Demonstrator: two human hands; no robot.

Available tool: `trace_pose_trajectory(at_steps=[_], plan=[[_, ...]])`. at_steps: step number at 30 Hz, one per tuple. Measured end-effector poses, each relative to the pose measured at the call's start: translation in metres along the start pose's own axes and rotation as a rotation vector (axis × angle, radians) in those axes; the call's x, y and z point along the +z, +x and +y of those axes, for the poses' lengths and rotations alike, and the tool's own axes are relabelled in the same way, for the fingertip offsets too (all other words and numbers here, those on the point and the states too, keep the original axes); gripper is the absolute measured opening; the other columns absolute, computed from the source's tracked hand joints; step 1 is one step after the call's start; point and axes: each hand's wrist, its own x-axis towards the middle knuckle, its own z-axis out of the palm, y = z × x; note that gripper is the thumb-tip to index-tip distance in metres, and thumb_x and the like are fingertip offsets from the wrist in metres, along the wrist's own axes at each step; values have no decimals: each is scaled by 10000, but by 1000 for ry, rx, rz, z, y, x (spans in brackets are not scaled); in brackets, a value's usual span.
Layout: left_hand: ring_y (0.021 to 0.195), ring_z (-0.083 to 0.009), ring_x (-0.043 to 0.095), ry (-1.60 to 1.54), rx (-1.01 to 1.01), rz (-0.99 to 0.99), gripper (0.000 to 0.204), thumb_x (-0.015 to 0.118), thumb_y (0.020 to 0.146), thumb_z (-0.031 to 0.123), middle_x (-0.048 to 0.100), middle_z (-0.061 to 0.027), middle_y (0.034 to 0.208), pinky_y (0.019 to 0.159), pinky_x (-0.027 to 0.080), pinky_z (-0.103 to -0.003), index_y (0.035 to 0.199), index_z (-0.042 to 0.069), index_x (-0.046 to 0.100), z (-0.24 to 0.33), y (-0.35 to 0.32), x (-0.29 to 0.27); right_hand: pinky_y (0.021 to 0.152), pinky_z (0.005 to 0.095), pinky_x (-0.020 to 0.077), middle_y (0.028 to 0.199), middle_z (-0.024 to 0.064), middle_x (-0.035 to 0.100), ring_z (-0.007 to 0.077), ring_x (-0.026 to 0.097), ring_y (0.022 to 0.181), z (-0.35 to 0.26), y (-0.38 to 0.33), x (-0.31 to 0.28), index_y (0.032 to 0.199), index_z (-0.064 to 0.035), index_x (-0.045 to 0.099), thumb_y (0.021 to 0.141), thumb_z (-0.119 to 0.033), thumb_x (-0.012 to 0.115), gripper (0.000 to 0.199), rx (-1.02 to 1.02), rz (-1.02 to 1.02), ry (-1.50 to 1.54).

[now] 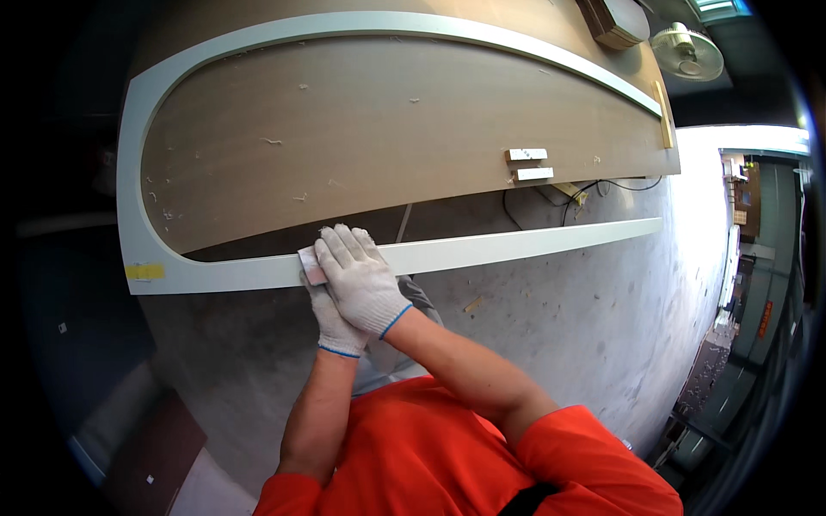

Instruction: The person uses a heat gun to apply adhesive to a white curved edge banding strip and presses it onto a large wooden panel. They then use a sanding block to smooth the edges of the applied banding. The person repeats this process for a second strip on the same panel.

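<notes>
Both my hands wear white knitted gloves with blue cuffs. They meet on the near rail of a long pale-green frame (pixel 499 249) with a rounded left end. A small sanding block (pixel 312 266), whitish with a pinkish side, sits on that rail. My right hand (pixel 357 277) lies over it and overlaps my left hand, its fingers closed together and reaching forward across the rail. My left hand (pixel 334 320) is partly covered beneath, its thumb side against the block; most of its fingers are hidden. A yellow tape strip (pixel 144 272) marks the frame's near left corner.
Under the frame lies a brown board (pixel 344 129) scattered with pale curled shavings. Two white blocks (pixel 527 155) sit on it at right, and a wooden strip (pixel 662 115) at its far right. Beyond are stacked panels (pixel 614 21) and a fan (pixel 687 53). Black cables (pixel 568 202) hang below the board's edge.
</notes>
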Motion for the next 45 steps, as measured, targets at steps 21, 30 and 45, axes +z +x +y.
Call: trace_pose_trajectory(at_steps=[21, 30, 45], plan=[[1663, -505, 202, 363, -10, 604, 1257, 518, 907, 960, 204, -221, 1815, 1330, 215, -732, 1770, 109, 185, -43, 4, 62, 1148, 553, 494, 1324, 264, 711, 435, 668, 1273, 150, -110, -115, 1265, -3, 716, 954, -168, 724, 352, 229, 196, -607], [1631, -344, 348, 567, -106, 518, 1161, 350, 936, 996, 326, -115, 1804, 1356, 262, -505, 1735, 153, 366, -7, -9, 40, 1300, 564, 359, 1568, 231, 614, 417, 549, 1497, 14, -10, -46, 1471, 5, 644, 941, -228, 711, 583, -106, -73, -192], [1625, -423, 350, 566, 65, 608, 1149, 424, 969, 941, 330, -182, 1787, 1328, 286, -651, 1726, 84, 315, 49, -3, 94, 1256, 562, 400, 1418, 275, 647, 463, 589, 1402, -7, -1, -25, 1335, 43, 656, 897, -147, 691, 478, -24, 106, -42]])
